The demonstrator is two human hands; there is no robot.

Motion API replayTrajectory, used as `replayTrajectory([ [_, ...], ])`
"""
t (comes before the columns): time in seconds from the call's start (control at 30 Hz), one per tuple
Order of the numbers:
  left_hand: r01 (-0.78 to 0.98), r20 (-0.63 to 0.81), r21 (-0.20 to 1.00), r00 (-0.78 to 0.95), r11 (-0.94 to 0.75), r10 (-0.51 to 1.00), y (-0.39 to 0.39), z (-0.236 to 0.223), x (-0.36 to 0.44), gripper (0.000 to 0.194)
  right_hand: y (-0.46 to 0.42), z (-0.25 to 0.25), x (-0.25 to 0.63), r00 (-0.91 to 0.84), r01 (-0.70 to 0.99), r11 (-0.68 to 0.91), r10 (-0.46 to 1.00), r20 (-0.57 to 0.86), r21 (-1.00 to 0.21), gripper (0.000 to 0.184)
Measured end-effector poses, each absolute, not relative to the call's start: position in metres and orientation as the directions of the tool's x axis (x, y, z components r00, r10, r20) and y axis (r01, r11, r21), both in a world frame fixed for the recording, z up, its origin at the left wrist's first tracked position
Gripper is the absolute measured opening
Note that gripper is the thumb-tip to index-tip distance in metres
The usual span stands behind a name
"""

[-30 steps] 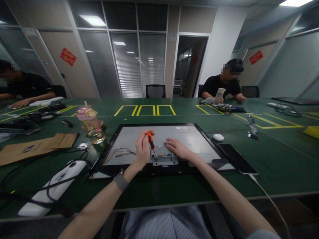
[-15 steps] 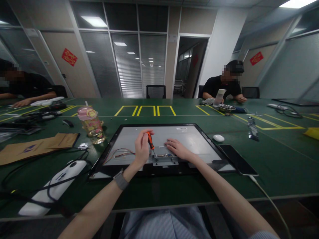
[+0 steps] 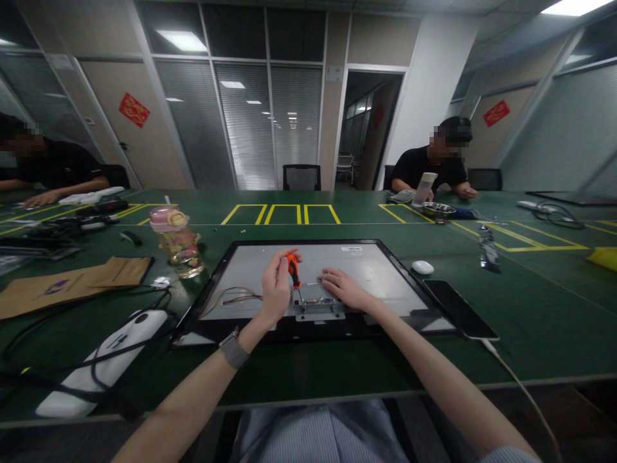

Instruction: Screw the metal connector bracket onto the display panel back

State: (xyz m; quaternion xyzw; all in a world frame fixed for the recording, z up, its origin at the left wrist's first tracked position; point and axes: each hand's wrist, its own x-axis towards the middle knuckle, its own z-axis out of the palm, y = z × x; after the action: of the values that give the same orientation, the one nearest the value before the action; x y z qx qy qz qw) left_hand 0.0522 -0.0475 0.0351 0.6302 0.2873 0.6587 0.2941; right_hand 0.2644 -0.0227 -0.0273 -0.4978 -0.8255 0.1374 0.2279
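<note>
An orange and black screwdriver [image 3: 294, 270] is gripped in my left hand [image 3: 276, 283], its shaft pointing down at the left end of a metal bracket [image 3: 320, 316]. The bracket carries a row of connector ports [image 3: 318, 301] and sits on the back of a flat display panel [image 3: 385, 276] with a black frame. My right hand [image 3: 343, 287] rests with fingers stretched out over the panel, just behind the ports; what lies under its palm is hidden. Thin coloured wires [image 3: 236, 294] run across the panel to the left of my left hand.
Left of the panel stand a pink-lidded bottle [image 3: 177, 241], a brown paper bag [image 3: 72, 286] and a white power strip [image 3: 103, 363] with black cables. To the right lie a phone [image 3: 460, 310] on a cable and a white case [image 3: 423, 267]. Two people sit across the table.
The screwdriver handle has turned slightly and stands more upright, with my left fingers shifted a little around it. My right hand has stayed in place.
</note>
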Motion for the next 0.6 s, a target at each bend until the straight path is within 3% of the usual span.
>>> replayTrajectory([
  [0.17, -0.109, 0.661, 0.746, 0.001, -0.657, 0.75, -0.0463, 0.033, 0.0533, 0.03, -0.0243, -0.0252, 0.2638, -0.391, 0.767, 0.449, 0.894, 0.22, -0.459, 0.044],
  [0.4, 0.132, 0.738, 0.671, -0.024, -0.73, 0.674, -0.0454, 0.0342, 0.0499, 0.018, -0.0244, -0.0256, 0.2648, -0.414, 0.75, 0.479, 0.878, 0.242, -0.456, 0.043],
  [0.6, -0.013, 0.696, 0.718, 0.003, -0.696, 0.718, -0.0449, 0.032, 0.0508, 0.032, -0.0223, -0.0275, 0.2649, -0.41, 0.757, 0.473, 0.881, 0.235, -0.451, 0.045],
])
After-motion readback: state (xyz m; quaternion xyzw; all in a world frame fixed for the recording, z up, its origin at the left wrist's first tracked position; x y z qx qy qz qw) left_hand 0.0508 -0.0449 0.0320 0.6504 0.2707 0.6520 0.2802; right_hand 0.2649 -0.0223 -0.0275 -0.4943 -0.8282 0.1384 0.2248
